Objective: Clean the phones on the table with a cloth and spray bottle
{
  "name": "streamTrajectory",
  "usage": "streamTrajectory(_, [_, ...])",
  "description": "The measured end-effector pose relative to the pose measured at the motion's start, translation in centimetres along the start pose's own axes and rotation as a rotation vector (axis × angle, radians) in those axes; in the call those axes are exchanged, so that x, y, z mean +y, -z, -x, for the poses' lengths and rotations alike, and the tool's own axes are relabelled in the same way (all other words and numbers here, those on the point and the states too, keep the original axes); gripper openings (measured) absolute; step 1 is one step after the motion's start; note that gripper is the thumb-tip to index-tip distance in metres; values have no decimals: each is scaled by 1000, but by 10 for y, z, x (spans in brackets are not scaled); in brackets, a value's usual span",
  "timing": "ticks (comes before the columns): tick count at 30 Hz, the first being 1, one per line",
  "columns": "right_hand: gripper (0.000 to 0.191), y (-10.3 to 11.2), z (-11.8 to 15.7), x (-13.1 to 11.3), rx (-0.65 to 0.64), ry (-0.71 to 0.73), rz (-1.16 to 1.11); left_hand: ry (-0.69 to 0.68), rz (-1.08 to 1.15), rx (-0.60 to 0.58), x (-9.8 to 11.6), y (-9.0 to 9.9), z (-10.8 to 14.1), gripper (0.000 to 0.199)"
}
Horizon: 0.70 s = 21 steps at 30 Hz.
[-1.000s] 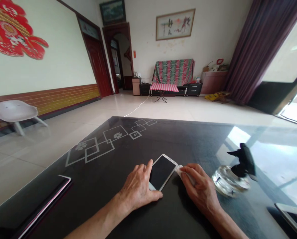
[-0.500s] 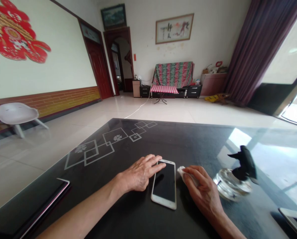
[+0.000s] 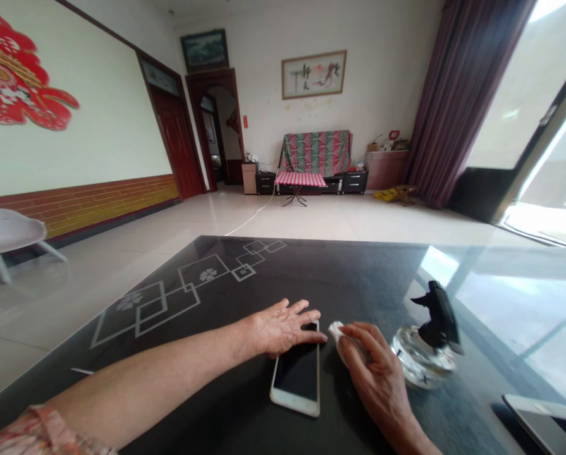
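Note:
A white smartphone (image 3: 296, 381) lies face up on the dark glossy table, its screen black. My left hand (image 3: 283, 327) rests across the phone's upper end, fingers spread, thumb and fingertips over its top and right edge. Just right of the phone, my right hand (image 3: 380, 373) is closed around a crumpled white tissue (image 3: 336, 330), whose end pokes out past the fingers. Close beyond that hand stands a clear spray bottle (image 3: 418, 360) with a black trigger head and clear liquid inside.
Another phone (image 3: 546, 417) lies at the table's right front edge. Under my left forearm a thin pale edge (image 3: 81, 371) of some object shows. Past the black table (image 3: 349, 272) are a white chair (image 3: 10, 230) at left and a small checked table (image 3: 300, 179) by the far wall.
The view has shifted a little to the right. My left hand has slid further across the phone's top, and its forearm now covers most of the object at left. My right hand keeps the tissue.

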State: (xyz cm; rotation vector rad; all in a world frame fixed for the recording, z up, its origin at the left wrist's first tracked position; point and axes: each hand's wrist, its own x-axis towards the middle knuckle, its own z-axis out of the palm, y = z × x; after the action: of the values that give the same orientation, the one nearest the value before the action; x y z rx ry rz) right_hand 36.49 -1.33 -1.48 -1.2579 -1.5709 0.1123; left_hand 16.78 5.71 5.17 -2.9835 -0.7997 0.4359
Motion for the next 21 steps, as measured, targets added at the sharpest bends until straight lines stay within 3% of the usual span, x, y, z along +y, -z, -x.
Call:
streamTrajectory(3, [18,-1,-1,-1,6,-8,-17,63,14,-60,-1,8,8,101])
streamTrajectory(9, [20,-1,-4,-5,-4,-19,-35,233,140,-192,6,12,41,97])
streamTrajectory(13, [20,0,-4,-7,-19,-31,-49,266,183,-143,5,3,57,87])
streamTrajectory(18, [18,-3,-4,-8,-24,-52,-59,237,161,-88,3,-8,66,104])
streamTrajectory(21, [17,-4,-5,-8,-18,-45,-61,167,195,-47,9,-9,67,98])
